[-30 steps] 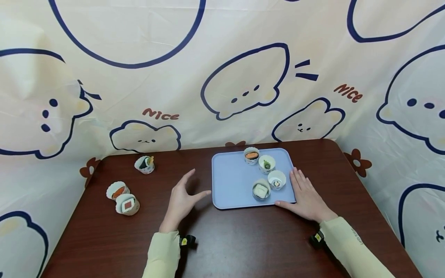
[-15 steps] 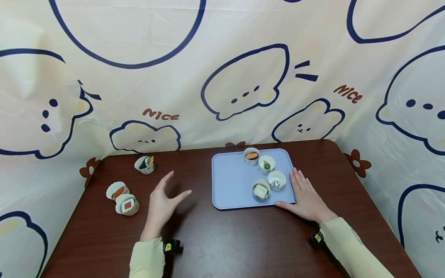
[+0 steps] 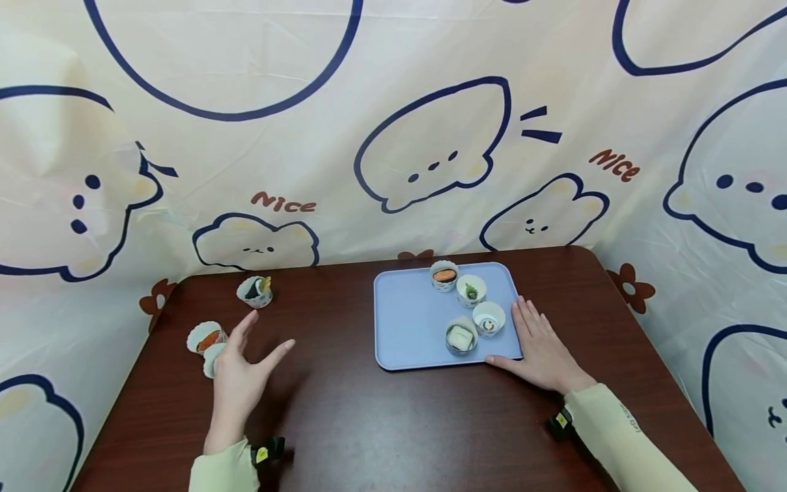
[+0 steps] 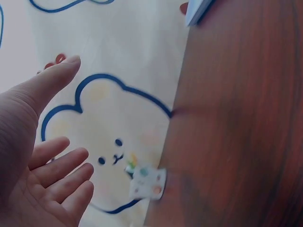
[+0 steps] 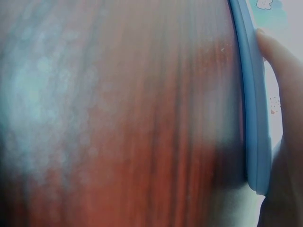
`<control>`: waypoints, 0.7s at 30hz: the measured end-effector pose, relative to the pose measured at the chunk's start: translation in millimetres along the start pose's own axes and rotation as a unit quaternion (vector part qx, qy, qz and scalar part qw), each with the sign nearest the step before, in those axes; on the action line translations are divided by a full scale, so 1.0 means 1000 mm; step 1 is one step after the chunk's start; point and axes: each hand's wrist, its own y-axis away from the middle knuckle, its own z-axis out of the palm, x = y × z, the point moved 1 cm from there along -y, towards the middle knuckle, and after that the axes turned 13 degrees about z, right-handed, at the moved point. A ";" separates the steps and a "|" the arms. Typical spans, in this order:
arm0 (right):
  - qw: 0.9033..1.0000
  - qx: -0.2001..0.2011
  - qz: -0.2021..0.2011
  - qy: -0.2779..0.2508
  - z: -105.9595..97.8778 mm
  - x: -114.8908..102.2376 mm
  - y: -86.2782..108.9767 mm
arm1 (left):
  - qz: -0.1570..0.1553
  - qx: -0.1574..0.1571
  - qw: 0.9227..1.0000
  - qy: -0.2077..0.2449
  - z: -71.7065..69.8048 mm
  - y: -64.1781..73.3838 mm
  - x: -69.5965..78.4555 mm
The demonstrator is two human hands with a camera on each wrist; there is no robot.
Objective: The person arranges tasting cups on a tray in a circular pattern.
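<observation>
Okay, left hand [image 3: 236, 379] gapes, thumb wide of fingers, gripping nothing, above the table [image 3: 369, 424]. Directly left of it, nearest cup [image 3: 210, 361] is partly hidden behind it, contact can't tell; second cup [image 3: 205, 336] adjoins that. Ahead of its fingertips, third cup [image 3: 255, 292] sits near the far edge. Rightward, wide bare stretch up to the tray [image 3: 406, 321]. Right hand [image 3: 544, 352], fingers straight, rests on the tray's right edge, four cups [image 3: 472, 290] left of it.

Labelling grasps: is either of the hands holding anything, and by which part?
Nothing is gripped. The left hand is empty; the right hand rests with straight fingers at the near right corner of the blue tray.
</observation>
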 end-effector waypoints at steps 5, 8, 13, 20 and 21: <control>1.000 0.002 0.000 -0.001 0.000 0.000 0.001 | -0.015 0.038 0.999 -0.023 -0.016 0.002 -0.003; 1.000 0.002 0.000 0.000 0.000 0.000 0.001 | -0.030 0.056 0.997 -0.037 -0.025 0.003 -0.006; 1.000 -0.001 0.002 -0.002 -0.001 -0.001 0.001 | -0.040 0.091 0.994 -0.047 -0.038 0.006 -0.011; 1.000 0.000 0.001 -0.003 0.000 0.000 0.001 | -0.045 0.121 0.990 -0.065 -0.053 0.009 -0.024; 1.000 0.002 0.000 -0.003 0.000 0.000 0.001 | -0.049 0.120 0.989 -0.068 -0.055 0.009 -0.027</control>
